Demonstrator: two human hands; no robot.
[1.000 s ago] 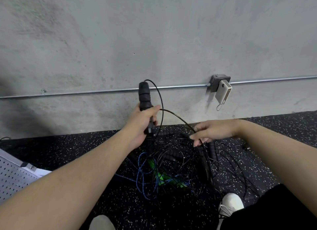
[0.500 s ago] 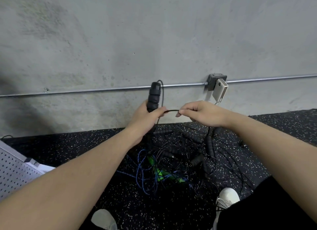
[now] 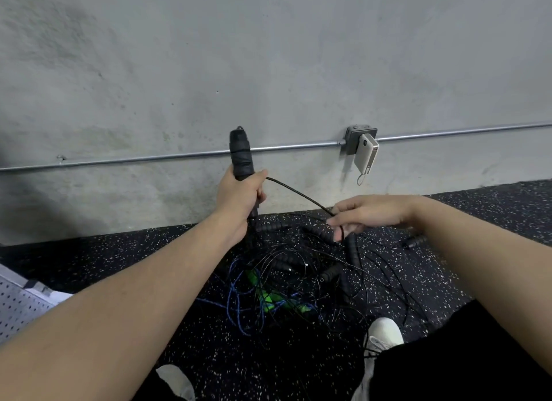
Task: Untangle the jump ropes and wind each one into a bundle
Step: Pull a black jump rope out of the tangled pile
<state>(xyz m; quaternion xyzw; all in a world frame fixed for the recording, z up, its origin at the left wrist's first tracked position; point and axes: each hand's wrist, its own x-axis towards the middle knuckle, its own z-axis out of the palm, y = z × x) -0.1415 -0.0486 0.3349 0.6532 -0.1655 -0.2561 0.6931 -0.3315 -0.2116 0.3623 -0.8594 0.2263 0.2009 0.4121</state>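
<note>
wall (image 3: 268, 57): one, grey concrete, filling the upper half
floor (image 3: 119, 257): one, black speckled rubber, running along the wall's base
pipe (image 3: 149, 158): one metal conduit, running across the wall into one junction box (image 3: 354, 139); one white device (image 3: 366, 157) hanging at the box
rope pile (image 3: 298, 275): lying on the floor between the arms; many thin black cords plus one blue rope (image 3: 231, 296), one green handle (image 3: 268, 296), several black handles, exact count unclear
shoes: two white, left one (image 3: 176, 381), right one (image 3: 385, 335), standing just near the pile
left hand (image 3: 239, 200): one, gripping one black handle (image 3: 242, 155), fingers wrapping tight, holding it upright above the pile
right hand (image 3: 367, 214): one, fingers curling loosely round one black cord (image 3: 298, 195) running from the left hand; cannot tell how firmly
</note>
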